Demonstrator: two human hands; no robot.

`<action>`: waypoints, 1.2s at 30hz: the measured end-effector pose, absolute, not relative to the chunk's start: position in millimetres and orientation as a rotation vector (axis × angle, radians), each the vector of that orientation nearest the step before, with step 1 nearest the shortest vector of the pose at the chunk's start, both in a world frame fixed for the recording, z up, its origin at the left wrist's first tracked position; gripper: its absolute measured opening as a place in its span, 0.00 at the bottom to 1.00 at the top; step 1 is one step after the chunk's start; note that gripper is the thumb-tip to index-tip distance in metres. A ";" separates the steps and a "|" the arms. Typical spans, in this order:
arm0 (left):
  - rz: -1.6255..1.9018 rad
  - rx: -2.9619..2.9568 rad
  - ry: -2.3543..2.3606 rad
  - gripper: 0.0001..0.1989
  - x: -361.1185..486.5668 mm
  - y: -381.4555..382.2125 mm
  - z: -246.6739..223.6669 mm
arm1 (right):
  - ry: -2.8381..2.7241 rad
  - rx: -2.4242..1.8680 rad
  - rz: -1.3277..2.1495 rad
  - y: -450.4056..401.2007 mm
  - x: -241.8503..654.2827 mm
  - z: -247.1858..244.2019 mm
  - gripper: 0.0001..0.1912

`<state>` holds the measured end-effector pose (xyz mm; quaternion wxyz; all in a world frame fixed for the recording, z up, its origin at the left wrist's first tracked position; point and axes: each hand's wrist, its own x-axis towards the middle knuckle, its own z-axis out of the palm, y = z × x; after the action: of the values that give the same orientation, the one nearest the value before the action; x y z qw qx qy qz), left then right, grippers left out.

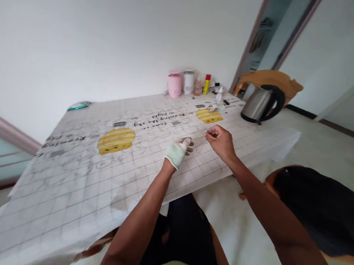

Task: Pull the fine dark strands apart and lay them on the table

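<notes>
My left hand (179,152) wears a work glove with a mint-green cuff and greyish fingers. Its thumb presses against the index finger while the other fingers curl beneath; whatever lies in the pinch is too small to make out. To its right, my bare right hand (220,141) is closed, thumb and fingertips pinched together. From that pinch a thin, pale thread (198,150) appears to hang in a loose loop between the hands, only faintly visible. Both hands hover just over the near part of a table with a white, grid-patterned tablecloth (100,195).
Toward the back stand a pink canister (174,85), a white canister (188,81), a pump bottle (197,86) and a yellow can with a red cap (207,85). A steel kettle (256,103) occupies the right end. A green packet (78,106) lies far left. Wooden chairs (268,77) flank the table.
</notes>
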<state>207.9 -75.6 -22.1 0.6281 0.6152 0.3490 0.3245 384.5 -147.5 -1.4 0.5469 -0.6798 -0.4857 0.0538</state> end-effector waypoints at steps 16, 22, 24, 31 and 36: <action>0.952 1.173 0.814 0.17 45.1 -83.4 -24.1 | -1.974 -1.234 0.116 -134.1 227.2 8.7 0.04; 1.128 1.036 0.901 0.16 30.5 -92.9 -19.8 | -1.743 -1.328 0.515 -147.5 223.6 15.5 0.13; 1.194 0.979 0.926 0.16 28.9 -95.6 -19.9 | -1.677 -1.340 0.727 -152.9 222.4 11.0 0.16; 1.234 0.900 0.914 0.18 26.5 -100.8 -30.8 | -1.592 -1.279 0.915 -164.9 204.4 -14.6 0.16; 1.364 1.332 1.337 0.16 20.1 -131.6 -27.4 | -1.495 -1.340 0.846 -166.8 195.5 -13.8 0.18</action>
<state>20.1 -131.6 -27.4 0.3954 0.5253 0.5275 0.5380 195.5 -166.8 -13.8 0.4633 -0.5450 -0.6082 0.3441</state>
